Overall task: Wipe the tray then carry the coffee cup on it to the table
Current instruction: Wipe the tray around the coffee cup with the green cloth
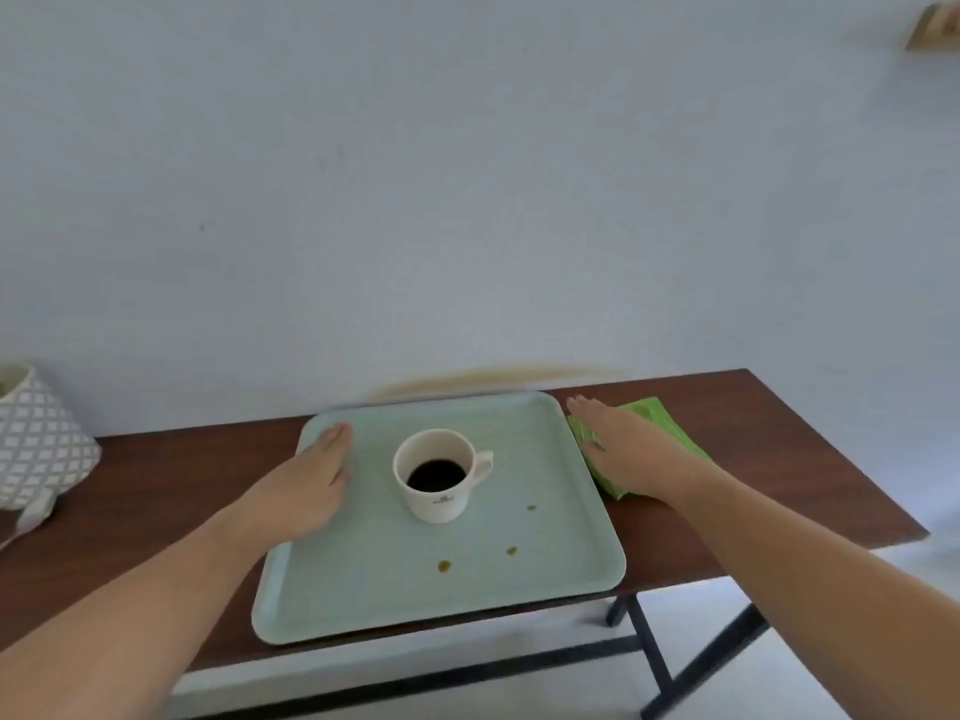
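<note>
A pale green tray (363, 579) lies on a dark wooden table (753, 459). A white coffee cup (439, 475) with dark coffee stands upright near the tray's middle, handle to the right. Three small brown spots (444, 565) mark the tray in front of and to the right of the cup. My left hand (306, 480) rests flat on the tray's left part, fingers together, holding nothing. My right hand (628, 449) lies flat on a green cloth (654, 415) beside the tray's right edge, palm down, fingers stretched out.
A grey and white patterned bag or container (36, 444) sits at the table's left end. A pale wall runs directly behind the table. The tray's front edge reaches the table's front edge. Black table legs (649, 652) and light floor show below on the right.
</note>
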